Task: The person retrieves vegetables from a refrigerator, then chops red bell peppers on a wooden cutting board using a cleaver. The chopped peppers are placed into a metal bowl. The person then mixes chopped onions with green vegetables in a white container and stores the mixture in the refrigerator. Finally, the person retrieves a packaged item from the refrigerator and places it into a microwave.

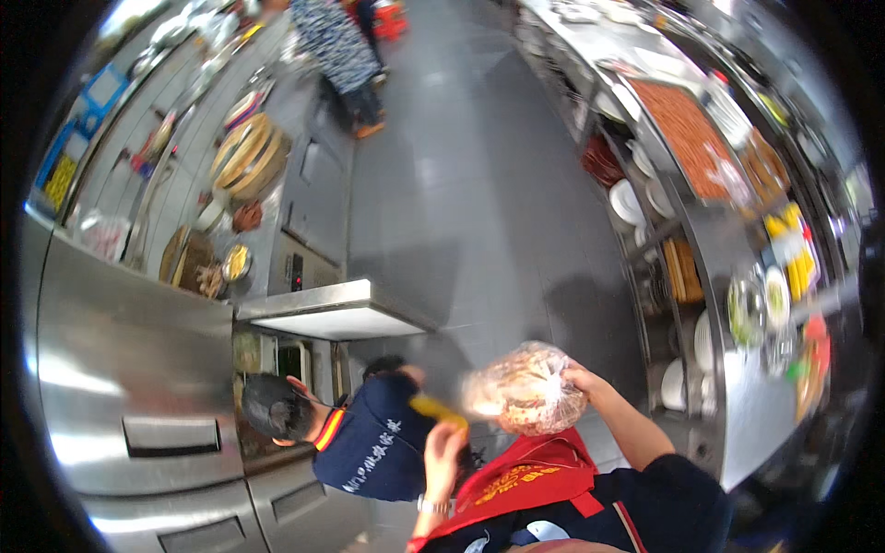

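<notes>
My right hand [584, 380] grips the gathered neck of a clear plastic bag [529, 390] filled with light brown food pieces, whose kind I cannot tell. The bag hangs over the floor in front of my red apron [529, 477]. My left hand [446, 439], with a metal-banded wristwatch [434, 507] on the wrist, is raised to the left of the bag. Its fingers are closed on a blurred yellow object [437, 409], whose kind I cannot make out. This object lies across the view of a co-worker's dark blue shirt.
A co-worker [373, 442] bends at an open refrigerator close on my left, its door [339, 321] standing out. Steel counters with a wooden steamer [250, 157] run along the left. On the right, a shelved counter bears a tray of reddish-brown food [681, 131]. Another person [339, 48] stands farther up the aisle.
</notes>
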Available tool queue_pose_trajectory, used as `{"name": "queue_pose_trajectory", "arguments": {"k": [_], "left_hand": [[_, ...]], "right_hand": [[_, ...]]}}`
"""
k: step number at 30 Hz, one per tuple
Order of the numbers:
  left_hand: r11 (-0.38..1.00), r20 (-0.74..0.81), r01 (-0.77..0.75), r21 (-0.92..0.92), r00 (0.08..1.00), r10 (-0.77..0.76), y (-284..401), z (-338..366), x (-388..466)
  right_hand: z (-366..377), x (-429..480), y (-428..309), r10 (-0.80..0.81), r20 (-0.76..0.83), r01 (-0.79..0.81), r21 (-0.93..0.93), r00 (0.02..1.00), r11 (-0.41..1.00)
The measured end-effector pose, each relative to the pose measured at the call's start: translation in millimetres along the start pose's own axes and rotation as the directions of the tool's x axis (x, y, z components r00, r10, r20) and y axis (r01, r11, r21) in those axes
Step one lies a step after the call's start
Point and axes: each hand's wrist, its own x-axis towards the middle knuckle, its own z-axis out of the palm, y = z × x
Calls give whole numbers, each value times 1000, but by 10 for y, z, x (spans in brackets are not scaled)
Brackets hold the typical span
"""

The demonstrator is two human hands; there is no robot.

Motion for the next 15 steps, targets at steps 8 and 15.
{"name": "queue_pose_trajectory", "arguments": {"k": [8,15], "left_hand": [[835,190,131,-534,981,-33,941,1597,1624],[771,111,167,-614,986,-125,1378,1881,2909]], "right_hand": [[316,516,-1974,-262,197,250,86,945,964],[314,1576,-3176,-96,141,116,-140,985,983]]}}
